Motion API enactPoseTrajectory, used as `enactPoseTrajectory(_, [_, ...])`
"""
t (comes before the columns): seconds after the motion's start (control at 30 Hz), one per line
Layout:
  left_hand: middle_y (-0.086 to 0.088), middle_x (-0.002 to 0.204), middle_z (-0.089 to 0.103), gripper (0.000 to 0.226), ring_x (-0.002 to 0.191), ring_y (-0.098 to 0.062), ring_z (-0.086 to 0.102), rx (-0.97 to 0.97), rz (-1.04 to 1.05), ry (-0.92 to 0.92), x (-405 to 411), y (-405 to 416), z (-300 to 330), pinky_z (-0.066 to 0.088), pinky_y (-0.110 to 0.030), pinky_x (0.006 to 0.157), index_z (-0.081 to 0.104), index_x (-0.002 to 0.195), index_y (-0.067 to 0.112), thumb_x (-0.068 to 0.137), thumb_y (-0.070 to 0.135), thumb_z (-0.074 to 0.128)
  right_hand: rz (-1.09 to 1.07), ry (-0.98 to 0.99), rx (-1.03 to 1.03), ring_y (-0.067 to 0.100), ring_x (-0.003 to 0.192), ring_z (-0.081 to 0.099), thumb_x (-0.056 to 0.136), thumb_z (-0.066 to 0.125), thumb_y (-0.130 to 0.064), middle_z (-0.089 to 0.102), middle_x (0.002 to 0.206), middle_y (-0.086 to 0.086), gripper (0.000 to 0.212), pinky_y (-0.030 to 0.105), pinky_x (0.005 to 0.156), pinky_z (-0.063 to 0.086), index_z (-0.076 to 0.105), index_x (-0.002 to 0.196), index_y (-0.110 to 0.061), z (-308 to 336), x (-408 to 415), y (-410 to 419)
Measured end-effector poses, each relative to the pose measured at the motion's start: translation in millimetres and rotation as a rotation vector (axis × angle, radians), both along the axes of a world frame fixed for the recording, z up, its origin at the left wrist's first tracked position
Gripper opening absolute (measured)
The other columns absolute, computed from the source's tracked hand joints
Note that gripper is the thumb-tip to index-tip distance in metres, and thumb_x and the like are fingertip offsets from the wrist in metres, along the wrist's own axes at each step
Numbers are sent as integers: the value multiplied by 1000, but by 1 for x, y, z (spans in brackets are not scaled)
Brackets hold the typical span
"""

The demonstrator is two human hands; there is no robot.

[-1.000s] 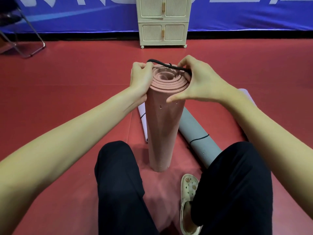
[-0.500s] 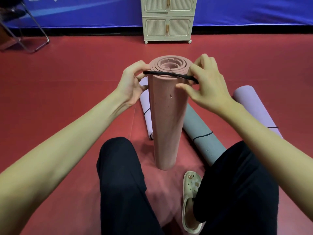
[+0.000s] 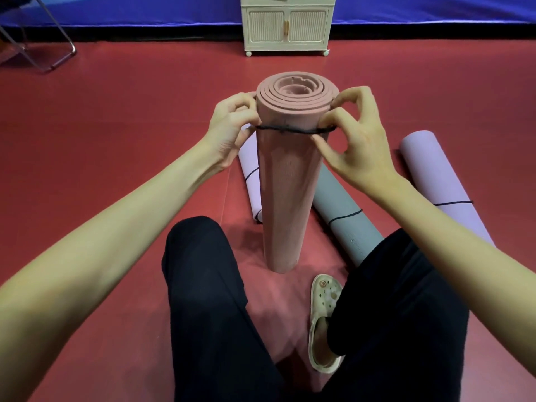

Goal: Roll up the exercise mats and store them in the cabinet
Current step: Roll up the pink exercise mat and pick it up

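The pink mat [image 3: 287,181] stands upright on the floor [image 3: 116,111], long axis vertical, in front of the cabinet [image 3: 287,27]. A black band [image 3: 293,129] circles it near the top. The left hand [image 3: 232,129] and right hand [image 3: 356,146] each pinch the band at the mat's sides.

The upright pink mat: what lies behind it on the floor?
Behind the pink mat lie a lilac roll and a grey roll, each banded. Their middle stretches are covered by it.
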State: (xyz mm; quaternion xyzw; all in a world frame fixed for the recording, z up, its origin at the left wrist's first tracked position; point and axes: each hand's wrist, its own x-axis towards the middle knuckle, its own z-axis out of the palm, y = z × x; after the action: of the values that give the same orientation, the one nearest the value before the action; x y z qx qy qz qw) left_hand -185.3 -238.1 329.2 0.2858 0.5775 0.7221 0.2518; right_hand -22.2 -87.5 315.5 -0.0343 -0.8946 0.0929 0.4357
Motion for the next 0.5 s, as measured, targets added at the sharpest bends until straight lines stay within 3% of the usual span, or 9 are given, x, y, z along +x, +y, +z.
enactPoseTrajectory(0.1, [-1, 74, 42, 29, 59, -10, 38, -39, 156, -69, 3, 4, -11, 32, -19, 55, 47, 77, 13, 59, -10, 51, 84, 109, -123, 28, 105, 54, 80, 68, -9, 50, 105, 23, 12, 36, 79, 52, 64, 82, 2, -10, 4, 0])
enactPoseTrajectory(0.2, [-2, 81, 45, 29, 59, -9, 40, -72, 275, -104, 7, 7, -16, 35, -19, 54, 47, 86, 15, 60, 1, 48, 28, 183, -274, 23, 107, 52, 77, 70, -8, 49, 106, 21, 9, 34, 81, 53, 66, 80, 0, -17, 4, -1])
enactPoseTrajectory(0.3, [1, 84, 47, 17, 71, -13, 45, -119, 383, -55, 10, 11, -30, 43, -29, 71, 44, 80, 18, 65, 19, 52, -12, 135, -494, 16, 95, 55, 81, 69, -19, 54, 98, 10, 13, 18, 70, 48, 64, 82, -7, -25, 1, -2])
enactPoseTrajectory(0.37, [-1, 86, 48, 22, 79, -14, 47, -201, 410, -17, 9, 13, -42, 49, -34, 81, 43, 77, 16, 71, 34, 54, -22, 69, -661, 12, 89, 56, 86, 67, -24, 58, 95, 5, 14, 13, 64, 43, 59, 87, -13, -29, -1, -4])
enactPoseTrajectory(0.43, [-5, 82, 45, 36, 77, -15, 45, -248, 384, -5, 10, 14, -51, 47, -37, 75, 38, 71, 15, 72, 47, 53, -8, 33, -859, 13, 87, 58, 90, 61, -25, 60, 94, 2, 11, 20, 64, 47, 53, 88, -17, -31, -2, -6])
enactPoseTrajectory(0.5, [-4, 82, 45, 33, 76, -14, 43, -252, 357, -24, 12, 15, -56, 41, -35, 68, 36, 71, 19, 76, 48, 51, 30, 11, -1077, 12, 82, 59, 94, 53, -18, 58, 88, 0, 9, 22, 58, 49, 49, 86, -17, -30, -3, -6])
